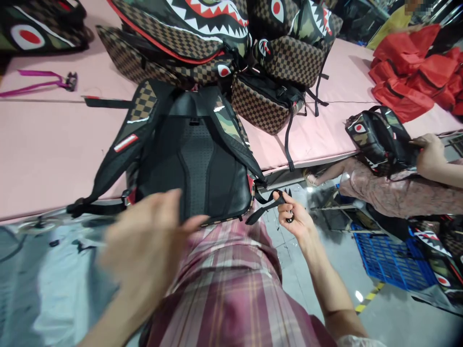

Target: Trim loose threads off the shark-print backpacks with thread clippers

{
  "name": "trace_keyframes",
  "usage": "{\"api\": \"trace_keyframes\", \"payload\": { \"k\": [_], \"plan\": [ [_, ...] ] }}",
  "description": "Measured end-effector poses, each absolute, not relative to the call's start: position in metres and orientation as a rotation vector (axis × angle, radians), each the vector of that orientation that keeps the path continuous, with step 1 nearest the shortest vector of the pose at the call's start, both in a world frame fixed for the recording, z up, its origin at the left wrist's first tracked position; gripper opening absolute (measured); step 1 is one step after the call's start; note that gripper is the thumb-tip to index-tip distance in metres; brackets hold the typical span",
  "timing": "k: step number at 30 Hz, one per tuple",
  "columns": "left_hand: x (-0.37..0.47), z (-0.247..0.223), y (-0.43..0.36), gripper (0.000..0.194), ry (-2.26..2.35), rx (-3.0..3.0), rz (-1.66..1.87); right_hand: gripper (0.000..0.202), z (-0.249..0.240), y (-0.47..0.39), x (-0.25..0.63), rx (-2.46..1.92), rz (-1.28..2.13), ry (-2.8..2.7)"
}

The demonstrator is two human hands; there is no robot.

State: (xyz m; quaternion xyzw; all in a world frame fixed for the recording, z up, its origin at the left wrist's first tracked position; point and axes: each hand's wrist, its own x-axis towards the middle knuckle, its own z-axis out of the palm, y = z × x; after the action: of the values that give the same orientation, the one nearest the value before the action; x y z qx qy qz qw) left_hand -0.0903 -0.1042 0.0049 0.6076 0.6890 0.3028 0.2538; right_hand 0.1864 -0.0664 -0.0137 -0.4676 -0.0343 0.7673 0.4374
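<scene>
A black backpack (198, 159) lies with its padded back and shoulder straps upward, its bottom edge at the table's front edge. My left hand (144, 241), blurred by motion, is over its lower left corner; thumb and a finger are apart, and nothing shows between them. At the lower right corner, my right hand (292, 214) is closed on a black strap (265, 209). Dark scissors (288, 193) show at the same hand, with a finger by their handle. The left shoulder strap (115, 154) spreads out to the left.
Patterned bags (188, 36) stand behind on the pink table (54, 154). Purple-handled nippers (43, 82) lie at the left. Red cloth pieces (415, 72) are at the right, where another person's hand (432, 156) holds a small bag (379, 135). A blue crate (394, 260) is on the floor.
</scene>
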Motion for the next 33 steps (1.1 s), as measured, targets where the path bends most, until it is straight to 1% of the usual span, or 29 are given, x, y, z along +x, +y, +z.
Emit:
{"api": "trace_keyframes", "payload": {
  "k": [1, 3, 4, 6, 7, 9, 11, 12, 14, 17, 20, 25, 30, 33],
  "plan": [
    [-0.064, 0.002, -0.097, 0.059, 1.748, 1.743, 0.791, 0.013, -0.011, -0.067, 0.184, -1.159, 1.925, -0.12],
    [-0.021, -0.009, -0.086, 0.045, 1.396, 1.726, 0.664, 0.014, -0.009, -0.067, 0.181, -1.18, 1.927, -0.267],
    [-0.005, -0.016, -0.082, 0.035, 1.265, 1.571, 0.578, 0.017, -0.01, -0.067, 0.182, -1.215, 1.9, -0.374],
    [0.012, -0.025, -0.08, 0.027, 1.08, 1.172, 0.47, 0.028, -0.014, -0.07, 0.187, -1.351, 1.75, -0.66],
    [0.014, -0.026, -0.08, 0.026, 1.018, 0.99, 0.453, 0.031, -0.017, -0.072, 0.191, -1.458, 1.607, -0.833],
    [0.013, -0.023, -0.08, 0.03, 0.914, 0.734, 0.469, 0.037, -0.024, -0.082, 0.199, -1.7, 1.208, -1.175],
    [0.009, -0.015, -0.079, 0.033, 0.852, 0.623, 0.486, 0.048, -0.028, -0.096, 0.206, -1.874, 0.82, -1.423],
    [0.008, -0.012, -0.079, 0.034, 0.846, 0.603, 0.494, 0.05, -0.029, -0.104, 0.207, -1.912, 0.68, -1.502],
    [0.009, -0.007, -0.077, 0.034, 0.855, 0.593, 0.511, 0.039, -0.028, -0.118, 0.207, -1.881, 0.527, -1.619],
    [0.014, -0.006, -0.076, 0.033, 0.869, 0.619, 0.523, 0.019, -0.024, -0.128, 0.203, -1.66, 0.332, -1.734],
    [0.018, -0.007, -0.077, 0.032, 0.875, 0.649, 0.522, 0.014, -0.019, -0.127, 0.2, -1.496, 0.141, -1.835],
    [0.02, -0.006, -0.079, 0.032, 0.853, 0.673, 0.511, 0.012, -0.016, -0.122, 0.198, -1.498, 0.062, -1.912],
    [0.021, -0.008, -0.081, 0.036, 0.854, 0.688, 0.495, 0.012, -0.016, -0.125, 0.194, -1.496, 0.079, -1.931],
    [0.021, -0.01, -0.082, 0.035, 0.864, 0.688, 0.477, 0.012, -0.021, -0.126, 0.199, -1.54, 0.166, -1.873]
  ]
}}
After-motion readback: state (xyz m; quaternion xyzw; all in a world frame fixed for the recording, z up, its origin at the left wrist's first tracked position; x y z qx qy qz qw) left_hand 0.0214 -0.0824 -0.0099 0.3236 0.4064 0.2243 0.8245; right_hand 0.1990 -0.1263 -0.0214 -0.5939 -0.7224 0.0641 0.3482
